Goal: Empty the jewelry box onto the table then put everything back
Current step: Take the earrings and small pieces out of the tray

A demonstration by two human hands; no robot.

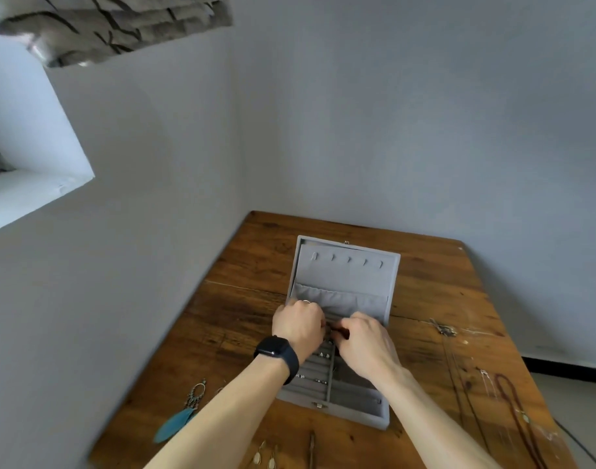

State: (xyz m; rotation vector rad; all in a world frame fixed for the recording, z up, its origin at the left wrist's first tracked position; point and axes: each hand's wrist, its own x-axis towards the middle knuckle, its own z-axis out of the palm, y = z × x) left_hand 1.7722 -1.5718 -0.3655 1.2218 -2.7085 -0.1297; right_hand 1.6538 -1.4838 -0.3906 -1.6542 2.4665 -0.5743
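Soft daylight from the window recess [36,157], far up-left of the hands and blown out near white. Walls read flat grey-blue, slightly dim. No hard shadows on the table [242,299], no glare. Wide-angle bend: table edges splay, curtain [114,25] above-left is stretched. The table edge left of the left hand [298,324] is smeared. The small piece [334,331] pinched by the right hand [361,343] is too tiny to resolve.
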